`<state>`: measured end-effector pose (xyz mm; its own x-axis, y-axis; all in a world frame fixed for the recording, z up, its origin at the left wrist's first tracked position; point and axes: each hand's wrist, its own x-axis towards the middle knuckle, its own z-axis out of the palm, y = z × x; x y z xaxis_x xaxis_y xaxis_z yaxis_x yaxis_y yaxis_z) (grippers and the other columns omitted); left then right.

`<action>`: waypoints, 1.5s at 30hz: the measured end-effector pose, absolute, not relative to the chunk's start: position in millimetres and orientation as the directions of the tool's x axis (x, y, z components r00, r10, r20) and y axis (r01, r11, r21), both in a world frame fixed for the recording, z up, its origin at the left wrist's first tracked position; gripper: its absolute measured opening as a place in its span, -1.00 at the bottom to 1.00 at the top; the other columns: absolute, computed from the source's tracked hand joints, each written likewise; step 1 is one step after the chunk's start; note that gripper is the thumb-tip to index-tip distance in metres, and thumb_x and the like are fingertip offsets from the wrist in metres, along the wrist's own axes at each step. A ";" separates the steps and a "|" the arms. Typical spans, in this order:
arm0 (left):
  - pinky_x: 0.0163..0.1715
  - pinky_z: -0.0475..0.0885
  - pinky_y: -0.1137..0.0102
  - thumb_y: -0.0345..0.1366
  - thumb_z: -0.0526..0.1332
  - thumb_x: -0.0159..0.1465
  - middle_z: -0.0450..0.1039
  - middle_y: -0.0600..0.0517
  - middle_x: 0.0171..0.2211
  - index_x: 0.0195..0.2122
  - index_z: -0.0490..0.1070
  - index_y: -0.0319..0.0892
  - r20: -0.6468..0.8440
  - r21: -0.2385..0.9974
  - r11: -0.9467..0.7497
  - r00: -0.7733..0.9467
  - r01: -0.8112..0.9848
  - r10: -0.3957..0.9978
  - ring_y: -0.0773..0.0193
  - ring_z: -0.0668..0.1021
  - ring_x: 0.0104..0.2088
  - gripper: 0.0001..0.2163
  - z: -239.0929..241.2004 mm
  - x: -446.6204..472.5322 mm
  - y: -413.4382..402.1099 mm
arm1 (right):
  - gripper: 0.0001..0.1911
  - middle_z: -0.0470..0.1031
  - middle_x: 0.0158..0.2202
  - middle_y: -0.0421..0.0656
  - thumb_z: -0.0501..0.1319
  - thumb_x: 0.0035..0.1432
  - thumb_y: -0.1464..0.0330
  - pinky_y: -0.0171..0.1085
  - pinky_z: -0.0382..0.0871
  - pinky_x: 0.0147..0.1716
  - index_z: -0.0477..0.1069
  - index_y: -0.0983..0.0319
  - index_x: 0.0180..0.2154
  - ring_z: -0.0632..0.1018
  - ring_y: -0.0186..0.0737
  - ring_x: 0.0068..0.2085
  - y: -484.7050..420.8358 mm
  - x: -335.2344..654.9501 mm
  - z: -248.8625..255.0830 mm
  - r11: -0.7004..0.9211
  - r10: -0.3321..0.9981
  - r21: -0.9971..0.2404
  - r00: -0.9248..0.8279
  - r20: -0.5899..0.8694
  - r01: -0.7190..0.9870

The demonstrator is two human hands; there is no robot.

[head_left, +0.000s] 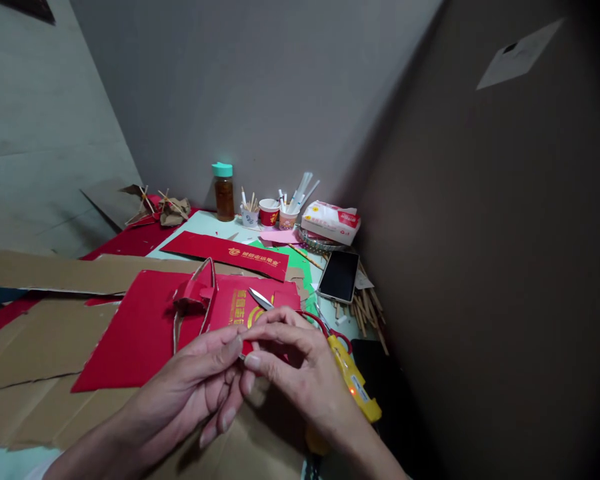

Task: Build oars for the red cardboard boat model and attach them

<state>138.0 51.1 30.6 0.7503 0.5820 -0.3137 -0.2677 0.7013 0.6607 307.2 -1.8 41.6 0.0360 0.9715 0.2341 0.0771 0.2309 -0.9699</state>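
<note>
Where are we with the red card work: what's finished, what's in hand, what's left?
Done: a folded red card shape already stands on the big red sheet, whose edges look cut. In hand: left hand and right hand pinch a small red piece between fingertips. Left, probably: scissors lie idle and the yellow glue gun shows a lit lamp, so the small piece seems not yet fixed on.

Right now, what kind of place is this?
Probably a home craft corner: red cardboard held by left hand and right hand, scissors, a yellow glue gun, cups of pens by the wall.
</note>
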 end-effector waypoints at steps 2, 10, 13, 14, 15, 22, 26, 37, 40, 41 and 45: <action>-0.79 0.38 0.62 -0.15 0.43 0.24 0.59 -0.04 -0.46 -0.26 0.56 -0.20 -0.309 0.670 0.690 0.743 -0.273 0.594 0.37 0.53 -0.69 -0.78 31.2 137.0 49.0 | -0.82 0.53 -0.19 -0.19 0.42 0.16 0.41 -0.33 0.49 -0.15 0.70 0.11 -0.17 0.58 -0.28 -0.17 -2.4 306.6 42.0 0.224 0.973 -0.972 0.043 0.228 0.073; -0.79 0.42 0.59 -0.25 0.43 0.23 0.61 -0.08 -0.45 -0.24 0.55 -0.22 -0.291 0.662 0.698 0.765 -0.272 0.574 0.32 0.56 -0.68 -0.83 35.9 135.5 49.5 | -0.83 0.53 -0.17 -0.17 0.41 0.14 0.41 -0.33 0.52 -0.17 0.70 0.10 -0.20 0.60 -0.28 -0.18 -2.5 308.8 40.7 0.231 0.971 -0.972 0.046 0.233 0.038; -0.76 0.45 0.57 -0.35 0.40 0.23 0.62 -0.09 -0.44 -0.17 0.55 -0.21 -0.282 0.665 0.692 0.765 -0.280 0.580 0.29 0.57 -0.65 -0.84 36.8 137.1 50.5 | -0.82 0.53 -0.17 -0.16 0.40 0.12 0.41 -0.31 0.52 -0.15 0.70 0.11 -0.21 0.60 -0.24 -0.16 -2.2 307.1 40.6 0.240 0.969 -0.970 0.059 0.242 0.036; -0.74 0.45 0.57 -0.36 0.39 0.23 0.61 -0.10 -0.43 -0.15 0.56 -0.22 -0.288 0.670 0.688 0.757 -0.278 0.586 0.30 0.57 -0.64 -0.83 36.7 137.5 50.4 | -0.82 0.54 -0.18 -0.16 0.39 0.12 0.41 -0.31 0.52 -0.15 0.70 0.11 -0.21 0.60 -0.24 -0.16 -1.9 306.0 40.3 0.244 0.967 -0.969 0.071 0.247 0.040; -0.73 0.45 0.57 -0.38 0.38 0.23 0.61 -0.10 -0.43 -0.14 0.56 -0.22 -0.295 0.674 0.685 0.748 -0.278 0.594 0.31 0.56 -0.63 -0.82 36.2 137.8 50.2 | -0.82 0.54 -0.19 -0.15 0.39 0.11 0.41 -0.31 0.51 -0.17 0.70 0.11 -0.22 0.60 -0.23 -0.17 -1.6 304.8 40.0 0.249 0.964 -0.967 0.083 0.252 0.047; -0.76 0.43 0.60 -0.40 0.33 0.28 0.57 -0.07 -0.43 -0.10 0.59 -0.24 -0.275 0.718 0.649 0.754 -0.252 0.597 0.37 0.51 -0.64 -0.82 32.0 136.4 49.1 | -0.88 0.56 -0.19 -0.14 0.38 0.17 0.33 -0.22 0.46 -0.04 0.70 0.13 -0.23 0.58 -0.17 -0.11 -2.4 304.2 34.5 0.177 0.981 -0.984 0.089 0.173 -0.033; -0.78 0.41 0.62 -0.38 0.29 0.33 0.54 -0.04 -0.51 -0.24 0.62 -0.27 -0.281 0.763 0.613 0.749 -0.205 0.600 0.42 0.43 -0.70 -0.89 38.3 136.7 49.3 | -0.86 0.56 -0.13 -0.17 0.40 0.22 0.29 -0.29 0.44 -0.10 0.67 0.13 -0.17 0.57 -0.26 -0.19 -3.0 306.5 27.6 0.085 0.996 -0.961 0.016 0.084 -0.264; -0.78 0.36 0.61 -0.24 0.32 0.31 0.55 -0.02 -0.59 -0.25 0.60 -0.19 -0.314 0.813 0.570 0.736 -0.117 0.600 0.41 0.40 -0.75 -0.87 48.7 134.2 43.4 | -0.86 0.53 -0.29 -0.20 0.33 0.28 0.34 -0.37 0.43 -0.25 0.67 0.19 -0.18 0.52 -0.37 -0.36 -2.3 303.6 29.2 -0.046 0.993 -0.808 -0.114 0.027 -0.588; -0.79 0.33 0.63 -0.19 0.33 0.32 0.49 0.01 -0.69 -0.30 0.59 -0.19 -0.319 0.819 0.566 0.746 -0.095 0.585 0.42 0.36 -0.78 -0.83 50.1 134.6 42.6 | -0.85 0.53 -0.28 -0.18 0.33 0.29 0.33 -0.39 0.40 -0.26 0.67 0.21 -0.18 0.50 -0.36 -0.32 -2.8 302.9 25.9 -0.023 0.995 -0.837 -0.090 0.032 -0.546; -0.79 0.32 0.63 -0.18 0.32 0.32 0.48 0.01 -0.70 -0.32 0.58 -0.19 -0.317 0.824 0.560 0.745 -0.091 0.587 0.43 0.36 -0.78 -0.81 49.8 134.7 42.5 | -0.85 0.54 -0.25 -0.17 0.34 0.29 0.32 -0.39 0.39 -0.27 0.67 0.21 -0.17 0.50 -0.36 -0.31 -3.0 302.2 24.9 -0.010 0.997 -0.850 -0.075 0.035 -0.526; -0.79 0.33 0.63 -0.18 0.31 0.34 0.49 0.02 -0.70 -0.35 0.54 -0.20 -0.310 0.844 0.530 0.731 -0.082 0.608 0.43 0.38 -0.79 -0.79 44.7 135.9 42.2 | -0.89 0.56 -0.22 -0.17 0.38 0.25 0.32 -0.37 0.40 -0.27 0.67 0.21 -0.26 0.52 -0.34 -0.29 -3.3 299.7 23.8 0.042 0.999 -0.896 0.013 0.040 -0.442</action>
